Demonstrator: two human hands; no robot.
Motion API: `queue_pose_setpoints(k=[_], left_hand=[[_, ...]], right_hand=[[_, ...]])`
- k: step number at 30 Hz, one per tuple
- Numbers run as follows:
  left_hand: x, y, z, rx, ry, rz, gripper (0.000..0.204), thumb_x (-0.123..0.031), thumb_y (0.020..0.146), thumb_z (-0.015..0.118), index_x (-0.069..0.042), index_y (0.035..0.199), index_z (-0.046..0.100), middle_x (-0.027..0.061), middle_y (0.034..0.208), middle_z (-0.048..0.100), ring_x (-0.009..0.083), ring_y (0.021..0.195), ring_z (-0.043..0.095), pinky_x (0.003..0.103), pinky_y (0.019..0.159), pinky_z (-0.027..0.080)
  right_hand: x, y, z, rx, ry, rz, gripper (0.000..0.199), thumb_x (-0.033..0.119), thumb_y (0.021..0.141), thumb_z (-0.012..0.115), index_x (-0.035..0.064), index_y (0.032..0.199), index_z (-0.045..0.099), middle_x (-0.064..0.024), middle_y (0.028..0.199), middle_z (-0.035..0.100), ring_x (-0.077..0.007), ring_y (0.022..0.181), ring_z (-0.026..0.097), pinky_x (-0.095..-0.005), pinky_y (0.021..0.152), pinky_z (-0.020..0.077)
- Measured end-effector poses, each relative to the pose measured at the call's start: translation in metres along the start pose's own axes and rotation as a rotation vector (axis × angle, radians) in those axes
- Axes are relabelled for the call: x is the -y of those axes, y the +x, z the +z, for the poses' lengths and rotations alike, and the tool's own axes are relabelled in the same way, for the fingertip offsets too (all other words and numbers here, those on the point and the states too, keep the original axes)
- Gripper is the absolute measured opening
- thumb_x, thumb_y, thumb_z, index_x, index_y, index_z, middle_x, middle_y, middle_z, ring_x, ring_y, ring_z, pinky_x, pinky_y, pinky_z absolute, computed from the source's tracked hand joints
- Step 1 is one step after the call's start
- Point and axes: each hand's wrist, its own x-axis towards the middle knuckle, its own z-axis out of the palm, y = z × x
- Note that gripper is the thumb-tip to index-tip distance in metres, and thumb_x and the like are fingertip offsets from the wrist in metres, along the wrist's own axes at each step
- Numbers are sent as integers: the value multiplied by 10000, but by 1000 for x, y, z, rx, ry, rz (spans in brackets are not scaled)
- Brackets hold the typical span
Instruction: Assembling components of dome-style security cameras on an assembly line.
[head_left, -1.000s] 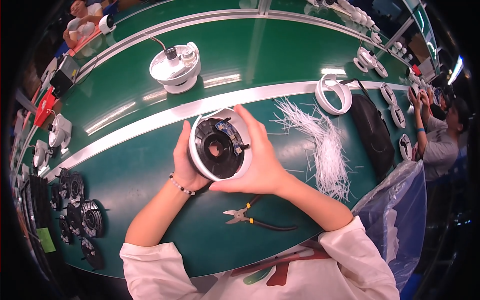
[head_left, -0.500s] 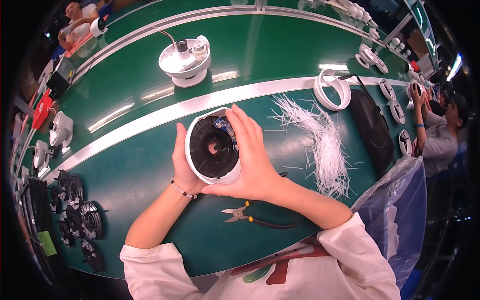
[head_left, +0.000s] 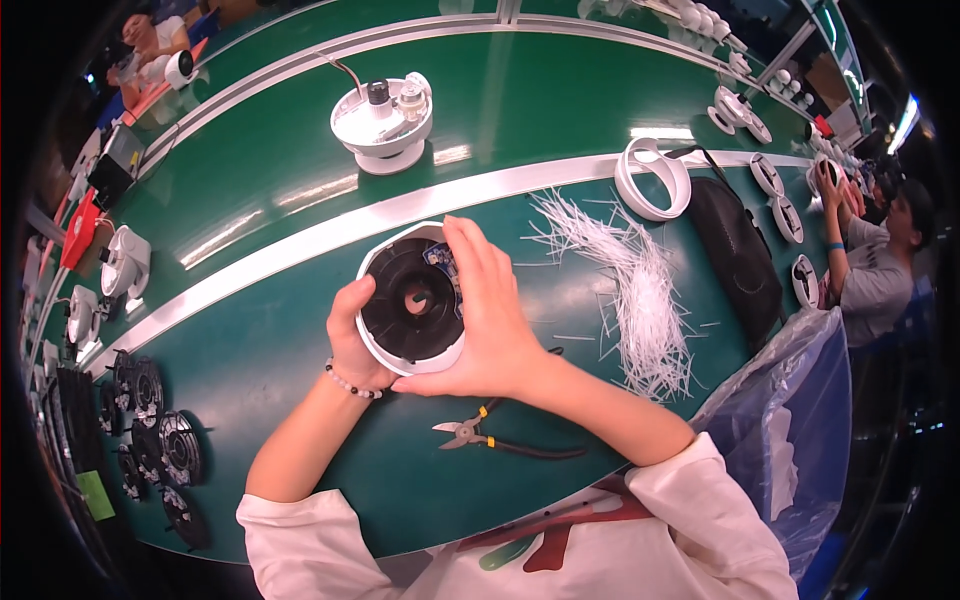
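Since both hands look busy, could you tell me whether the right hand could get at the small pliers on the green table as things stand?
Probably yes: the pliers lie uncovered just below the right hand, but it would first have to let go of the round white housing.

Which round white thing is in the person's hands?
The white housing with the black disc inside; the left hand and right hand hold it.

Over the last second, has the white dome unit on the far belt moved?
Yes. The dome unit has shifted right along the belt, closing the gap to the white ring, which has stayed in place.
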Motion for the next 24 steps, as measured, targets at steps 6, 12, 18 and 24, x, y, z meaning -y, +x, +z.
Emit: queue_pose_setpoints(k=[6, 12, 18, 24], left_hand=[[-2, 8, 5, -31, -18, 13, 558, -373, 759, 467, -11, 1180, 411, 147, 1136, 494, 249, 1016, 506, 374, 886, 420], [-22, 50, -21, -344, -104, 91, 414, -310, 843, 382, 3, 1097, 474, 147, 1097, 535, 257, 1014, 511, 380, 935, 373], [-102, 95, -94, -543, 112, 324, 364, -263, 872, 382, 42, 1055, 455, 159, 1081, 528, 257, 1008, 512, 384, 913, 391], [-147, 130, -142, -1029, 822, 444, 412, -257, 812, 521, 60, 1070, 468, 185, 1104, 514, 295, 1013, 505, 366, 879, 397]], right_hand=[[-4, -1, 3, -82, -3, 32, 1234, 410, 422, 803, -33, 1307, 66, -243, 1312, 178, -398, 1181, 233, -458, 967, 212], [1, -16, -41, 144, -76, 0, 973, 384, 570, 736, -1, 1291, 207, -236, 1352, 128, -437, 1226, 165, -523, 979, 169], [33, -78, -88, 774, -332, 71, 931, 381, 515, 759, 5, 1247, 322, -200, 1310, 259, -376, 1214, 241, -545, 974, 189], [20, -87, -85, 746, -413, 13, 947, 361, 494, 770, 16, 1253, 320, -202, 1288, 279, -358, 1211, 255, -551, 969, 184]])
